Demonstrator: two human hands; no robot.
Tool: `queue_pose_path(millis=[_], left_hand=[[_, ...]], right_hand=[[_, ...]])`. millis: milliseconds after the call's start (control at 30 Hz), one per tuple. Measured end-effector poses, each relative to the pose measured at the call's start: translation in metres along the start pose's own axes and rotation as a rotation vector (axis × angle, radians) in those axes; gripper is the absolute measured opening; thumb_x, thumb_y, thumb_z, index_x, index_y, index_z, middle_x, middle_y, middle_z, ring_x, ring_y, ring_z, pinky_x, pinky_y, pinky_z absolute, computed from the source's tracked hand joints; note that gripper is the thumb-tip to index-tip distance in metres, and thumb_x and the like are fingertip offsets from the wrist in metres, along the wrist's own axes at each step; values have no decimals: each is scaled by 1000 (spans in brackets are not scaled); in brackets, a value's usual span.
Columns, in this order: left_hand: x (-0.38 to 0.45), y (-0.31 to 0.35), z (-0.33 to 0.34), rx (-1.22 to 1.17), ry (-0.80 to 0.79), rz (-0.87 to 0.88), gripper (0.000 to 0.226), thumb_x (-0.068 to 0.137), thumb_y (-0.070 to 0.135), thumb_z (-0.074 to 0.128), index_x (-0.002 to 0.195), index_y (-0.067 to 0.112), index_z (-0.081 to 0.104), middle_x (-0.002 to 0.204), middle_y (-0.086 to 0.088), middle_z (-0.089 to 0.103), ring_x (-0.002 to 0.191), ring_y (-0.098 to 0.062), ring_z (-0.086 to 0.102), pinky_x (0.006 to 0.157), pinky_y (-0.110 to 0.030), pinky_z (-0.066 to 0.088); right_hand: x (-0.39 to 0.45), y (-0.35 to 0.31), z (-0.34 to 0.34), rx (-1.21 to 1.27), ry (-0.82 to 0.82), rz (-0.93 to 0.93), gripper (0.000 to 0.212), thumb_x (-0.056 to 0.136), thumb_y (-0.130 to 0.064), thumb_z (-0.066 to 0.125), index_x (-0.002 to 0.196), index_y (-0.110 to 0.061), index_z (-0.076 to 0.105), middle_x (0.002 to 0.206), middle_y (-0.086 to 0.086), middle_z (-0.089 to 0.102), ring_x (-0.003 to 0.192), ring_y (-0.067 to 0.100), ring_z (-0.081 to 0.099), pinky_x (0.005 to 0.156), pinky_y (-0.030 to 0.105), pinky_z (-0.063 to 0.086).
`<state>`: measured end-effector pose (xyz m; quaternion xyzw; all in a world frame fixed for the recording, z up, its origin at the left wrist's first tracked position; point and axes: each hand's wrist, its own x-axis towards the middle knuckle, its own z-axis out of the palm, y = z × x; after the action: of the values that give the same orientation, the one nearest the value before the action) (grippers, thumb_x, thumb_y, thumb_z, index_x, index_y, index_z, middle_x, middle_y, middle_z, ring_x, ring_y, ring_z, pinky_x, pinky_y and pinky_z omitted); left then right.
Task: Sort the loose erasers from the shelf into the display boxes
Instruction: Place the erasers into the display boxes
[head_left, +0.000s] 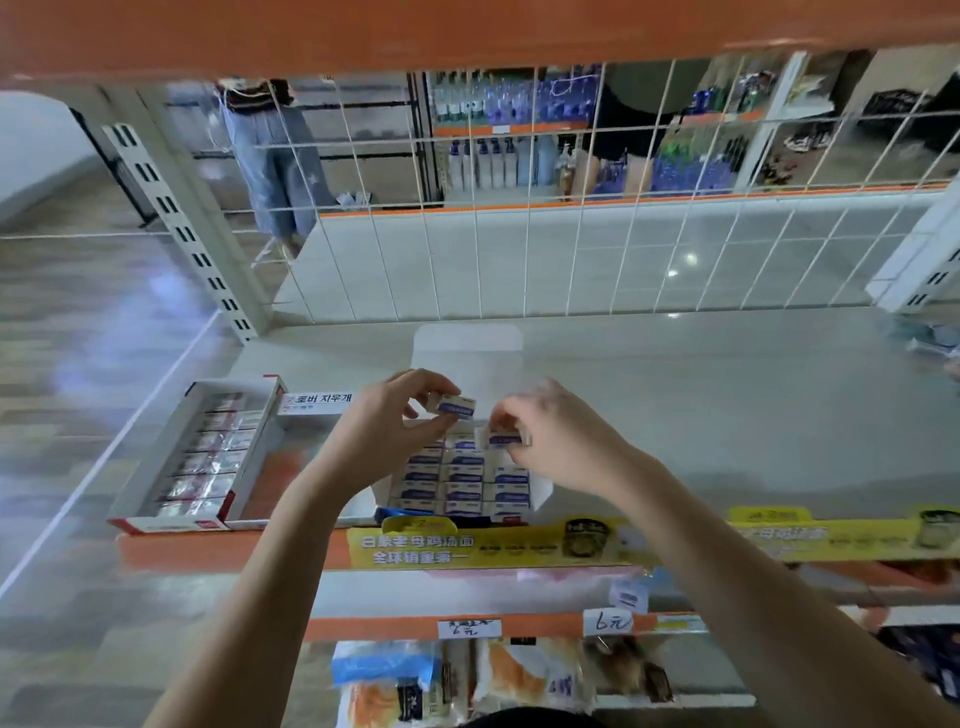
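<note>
Landmark: the white display box (467, 483), open on the shelf (727, 405) near its front edge, its lid flap (467, 353) folded up and back so the rows can be reached from above.
Contents: rows of white erasers with blue labels (462, 491) packed side by side, labels up; the near rows look full, the far end is hidden by the hands.
Left hand (384, 421): above the box's far left corner, thumb and fingers curled in a pinch on one eraser (453, 406), held level with its label showing, probably so it goes in facing like the rest.
Right hand (550, 441): above the box's far right part, fingertips pinching a second eraser (501, 438) low over the top row, seemingly about to seat it in a gap.
Red-trimmed box (208, 457): just left of the white box, long and narrow, holding clear-wrapped erasers stacked in a row.
Label card (317, 402): between the two boxes' far ends, printed in Korean.
Shelf edge strip (467, 548): directly in front of the white box, orange with a yellow advert.
Stage, as I judge it: well along for this box; both held pieces are not yet placed.
Risk: a crooked piece could lift its neighbours.
</note>
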<state>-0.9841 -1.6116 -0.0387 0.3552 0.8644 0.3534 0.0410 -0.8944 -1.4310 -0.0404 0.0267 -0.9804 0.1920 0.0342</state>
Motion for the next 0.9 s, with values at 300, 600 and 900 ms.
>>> queue_pose_path(millis=[300, 600, 900], left_hand=[[-1, -18, -3, 66, -59, 87, 21, 83, 27, 68, 102, 32, 61, 90, 22, 56, 79, 4, 54, 65, -5, 40], [3, -11, -4, 116, -98, 133, 20, 83, 35, 66, 103, 33, 61, 93, 22, 56, 82, 9, 51, 62, -7, 39], [4, -5, 1, 137, -101, 143, 23, 85, 32, 65, 107, 27, 62, 97, 15, 58, 77, 2, 49, 64, -5, 37]], right_hand=[[3, -8, 12, -326, -24, 9, 26, 88, -7, 52, 109, -17, 63, 104, -3, 63, 102, 16, 43, 91, 28, 34], [4, -9, 13, -404, -65, 55, 19, 88, -11, 54, 101, -18, 65, 95, -1, 65, 99, 18, 43, 82, 30, 31], [4, -9, 4, -333, -162, 80, 26, 97, -26, 46, 115, -26, 65, 100, 1, 62, 103, 20, 42, 84, 31, 28]])
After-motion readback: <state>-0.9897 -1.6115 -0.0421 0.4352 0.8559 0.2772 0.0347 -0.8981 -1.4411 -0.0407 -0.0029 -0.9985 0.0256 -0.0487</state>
